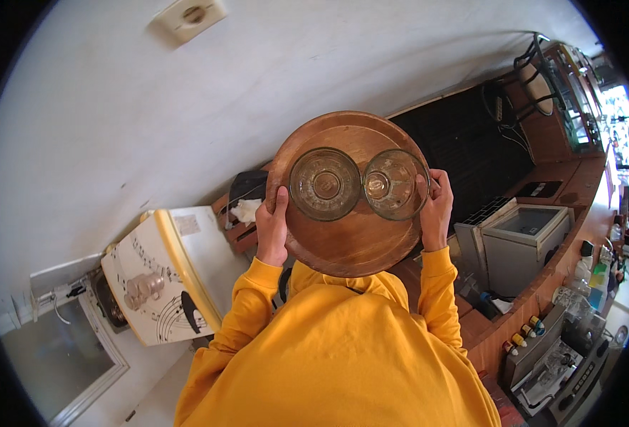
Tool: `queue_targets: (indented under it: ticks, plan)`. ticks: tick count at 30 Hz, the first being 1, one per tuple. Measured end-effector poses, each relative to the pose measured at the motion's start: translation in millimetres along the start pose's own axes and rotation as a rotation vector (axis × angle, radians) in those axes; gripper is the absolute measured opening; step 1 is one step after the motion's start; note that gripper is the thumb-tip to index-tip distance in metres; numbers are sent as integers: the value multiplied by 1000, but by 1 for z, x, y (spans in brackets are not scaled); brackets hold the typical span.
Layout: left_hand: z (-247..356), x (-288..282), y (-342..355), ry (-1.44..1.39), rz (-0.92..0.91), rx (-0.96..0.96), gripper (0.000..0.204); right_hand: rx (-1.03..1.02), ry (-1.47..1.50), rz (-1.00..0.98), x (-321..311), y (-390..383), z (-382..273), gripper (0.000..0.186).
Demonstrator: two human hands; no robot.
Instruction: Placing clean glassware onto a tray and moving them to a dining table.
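A round wooden tray point(343, 249) with a raised rim is held up in front of my chest. My left hand point(272, 233) grips its left edge, thumb over the rim. On the right edge my right hand point(436, 213) is closed round the rim, its thumb beside or against the nearer glass; part of that thumb shows through the glass. Two clear glass vessels stand side by side on the tray, rims apparently touching. The left glass point(325, 183) is wider and round; the right glass point(394, 186) has a thick base. Both look empty.
A white fridge point(150, 274) with yellow trim stands at the left by the wall point(150, 121). Farther right are a black mat point(464, 142), a chair point(538, 82), a grey-white appliance point(528, 228) and a long wooden counter point(578, 267) with bottles and a stove point(578, 381).
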State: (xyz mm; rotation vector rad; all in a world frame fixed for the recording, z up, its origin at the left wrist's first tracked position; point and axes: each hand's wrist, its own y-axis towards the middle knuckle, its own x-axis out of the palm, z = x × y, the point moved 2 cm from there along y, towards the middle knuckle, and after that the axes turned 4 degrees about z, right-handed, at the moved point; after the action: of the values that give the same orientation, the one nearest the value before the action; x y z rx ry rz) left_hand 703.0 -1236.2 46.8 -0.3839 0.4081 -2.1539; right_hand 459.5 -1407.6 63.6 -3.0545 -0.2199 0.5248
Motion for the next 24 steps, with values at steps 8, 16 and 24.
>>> queue_targets:
  ticks: [8,16,24]
  plan:
    - [-5,135,50,114,-120,-6,48,-14,216,146,-71,92,26,16]
    - [10,293,75,172,-207,64,44,27,210,255,-160,192,43,13]
    - [-29,450,71,58,-269,-11,44,3,81,283,-280,303,68,15]
